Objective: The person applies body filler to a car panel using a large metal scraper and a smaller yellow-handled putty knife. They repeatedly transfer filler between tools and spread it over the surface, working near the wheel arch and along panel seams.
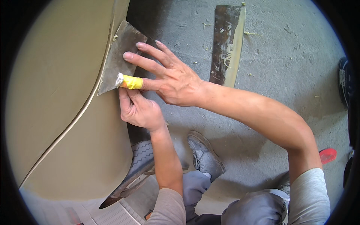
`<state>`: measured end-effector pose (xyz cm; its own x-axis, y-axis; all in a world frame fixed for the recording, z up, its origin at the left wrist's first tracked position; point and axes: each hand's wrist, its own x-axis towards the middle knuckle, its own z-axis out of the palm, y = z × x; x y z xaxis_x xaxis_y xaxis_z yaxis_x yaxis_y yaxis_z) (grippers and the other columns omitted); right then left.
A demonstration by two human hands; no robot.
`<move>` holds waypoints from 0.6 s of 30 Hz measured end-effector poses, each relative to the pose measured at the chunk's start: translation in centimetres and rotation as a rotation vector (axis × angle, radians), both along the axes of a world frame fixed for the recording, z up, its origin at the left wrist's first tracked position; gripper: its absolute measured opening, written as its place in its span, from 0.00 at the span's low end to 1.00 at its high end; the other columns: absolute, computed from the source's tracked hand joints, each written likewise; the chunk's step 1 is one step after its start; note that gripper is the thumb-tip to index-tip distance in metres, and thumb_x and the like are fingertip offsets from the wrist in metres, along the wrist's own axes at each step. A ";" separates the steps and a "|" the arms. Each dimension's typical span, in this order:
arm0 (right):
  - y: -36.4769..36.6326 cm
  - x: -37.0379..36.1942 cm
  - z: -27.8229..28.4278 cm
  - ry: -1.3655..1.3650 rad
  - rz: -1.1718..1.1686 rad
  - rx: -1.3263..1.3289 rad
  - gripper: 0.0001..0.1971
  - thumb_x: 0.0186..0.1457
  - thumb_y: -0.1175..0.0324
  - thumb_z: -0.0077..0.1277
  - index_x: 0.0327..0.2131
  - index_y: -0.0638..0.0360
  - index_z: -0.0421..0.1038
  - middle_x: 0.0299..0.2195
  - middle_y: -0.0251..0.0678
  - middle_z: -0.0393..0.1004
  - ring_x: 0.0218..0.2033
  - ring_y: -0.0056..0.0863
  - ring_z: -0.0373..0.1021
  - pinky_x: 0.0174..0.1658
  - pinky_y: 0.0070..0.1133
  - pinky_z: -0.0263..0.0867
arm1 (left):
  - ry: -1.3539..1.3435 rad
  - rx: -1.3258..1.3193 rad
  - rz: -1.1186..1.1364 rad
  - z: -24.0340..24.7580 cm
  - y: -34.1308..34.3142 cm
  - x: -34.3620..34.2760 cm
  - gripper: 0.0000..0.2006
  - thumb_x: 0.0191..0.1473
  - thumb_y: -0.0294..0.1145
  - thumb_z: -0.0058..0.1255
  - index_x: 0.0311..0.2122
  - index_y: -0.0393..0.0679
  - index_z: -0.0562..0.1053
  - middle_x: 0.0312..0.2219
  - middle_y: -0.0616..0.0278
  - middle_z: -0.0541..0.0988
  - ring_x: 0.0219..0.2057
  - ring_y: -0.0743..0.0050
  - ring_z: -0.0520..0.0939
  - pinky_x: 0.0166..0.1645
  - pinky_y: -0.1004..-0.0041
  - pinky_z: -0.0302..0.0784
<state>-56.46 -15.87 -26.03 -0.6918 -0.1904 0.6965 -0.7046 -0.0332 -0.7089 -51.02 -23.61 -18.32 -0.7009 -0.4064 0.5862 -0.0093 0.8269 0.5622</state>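
A thin grey metal scraper (122,47) lies at a slant along the curved seam of a beige-coated panel (67,123). My right hand (176,80) reaches over it from the right, fingers spread, the index fingertip on or just above the metal. Yellow tape (132,82) wraps its thumb, with a ragged white end. Just below, my left hand (142,112) is closed, its fingertips pinched together beside the taped thumb and the scraper's lower edge. What sits between those fingertips is hidden.
On the concrete floor (277,60) lies a long dark blade (224,45) with a pale smeared edge. A tyre (142,155) shows under the panel. My grey shoe (204,153) stands beside it. A red object (327,155) and a dark shoe (342,82) are at the right.
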 end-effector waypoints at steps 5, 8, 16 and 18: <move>-0.6 0.5 -0.5 -0.026 0.018 0.050 0.36 0.53 0.70 0.56 0.65 0.26 0.63 0.73 0.30 0.48 0.73 0.41 0.46 0.70 0.49 0.51 | 0.039 0.194 -0.024 -1.2 -2.0 0.5 0.14 0.69 0.27 0.48 0.52 0.27 0.76 0.37 0.59 0.83 0.33 0.80 0.79 0.35 0.77 0.77; -0.6 0.6 -1.6 -0.050 0.083 0.115 0.33 0.56 0.70 0.53 0.65 0.29 0.64 0.73 0.31 0.48 0.74 0.40 0.44 0.72 0.47 0.48 | 0.012 0.367 -0.044 -2.8 -3.1 0.7 0.15 0.69 0.28 0.48 0.53 0.27 0.76 0.37 0.58 0.82 0.34 0.77 0.82 0.38 0.75 0.82; 0.3 -1.3 -4.1 0.070 0.092 0.076 0.35 0.51 0.74 0.55 0.64 0.34 0.66 0.73 0.35 0.48 0.74 0.43 0.46 0.72 0.44 0.51 | -0.026 0.087 -0.007 -4.8 -2.6 0.3 0.13 0.68 0.29 0.50 0.46 0.26 0.78 0.31 0.60 0.83 0.28 0.78 0.82 0.32 0.76 0.82; -0.4 -2.8 -4.1 0.130 0.061 0.147 0.33 0.57 0.69 0.51 0.67 0.31 0.61 0.74 0.29 0.46 0.74 0.38 0.44 0.73 0.42 0.48 | -0.027 -0.038 0.007 -4.6 -3.2 -0.7 0.14 0.69 0.31 0.48 0.43 0.28 0.78 0.27 0.59 0.83 0.25 0.78 0.81 0.31 0.74 0.80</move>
<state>-59.21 -16.26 -30.12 -0.5821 -0.3354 0.7407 -0.7902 0.0184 -0.6126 -51.69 -26.82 -22.89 -0.7140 -0.3891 0.5820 -0.0300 0.8476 0.5298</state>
